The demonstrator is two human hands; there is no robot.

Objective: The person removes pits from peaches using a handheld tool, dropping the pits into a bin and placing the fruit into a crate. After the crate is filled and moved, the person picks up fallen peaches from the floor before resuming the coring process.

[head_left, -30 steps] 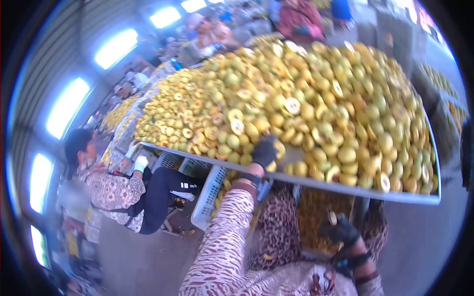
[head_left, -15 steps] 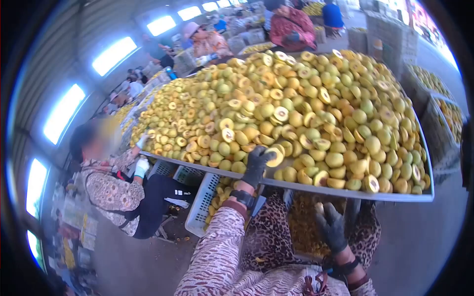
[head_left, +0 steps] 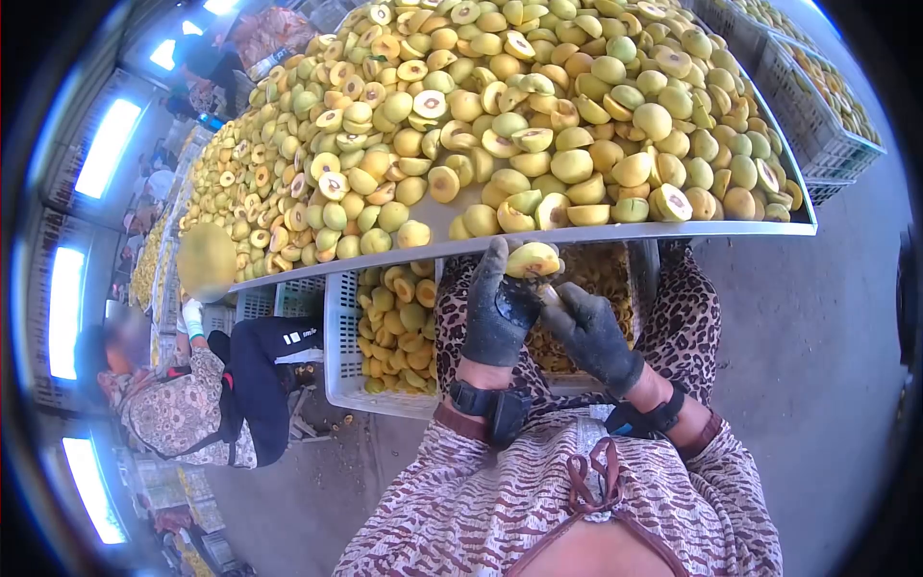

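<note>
In my left hand (head_left: 500, 308), gloved in dark grey, is a yellow peach half (head_left: 534, 260), held by fingers and thumb just below the front rim of a metal-edged tray (head_left: 673, 230). My right hand (head_left: 594, 338), also gloved, is closed around a small tool with a pale handle (head_left: 549, 295). The tool meets the underside of the peach half; its working end is hidden. Both hands are close together above my lap. Many halved peaches (head_left: 572, 165), some cut face up with a dark centre, are heaped on the tray.
A white slatted crate (head_left: 336, 361) of peach halves stands left of my legs. Between my knees a container holds brownish scraps (head_left: 601, 279). Stacked crates (head_left: 812, 115) of fruit stand at the right. A co-worker (head_left: 183, 404) sits at the left by the tray.
My left hand has brought a peach half from the tray's edge down to my lap. My right hand has risen to meet it with the tool. The view has tilted downward.
</note>
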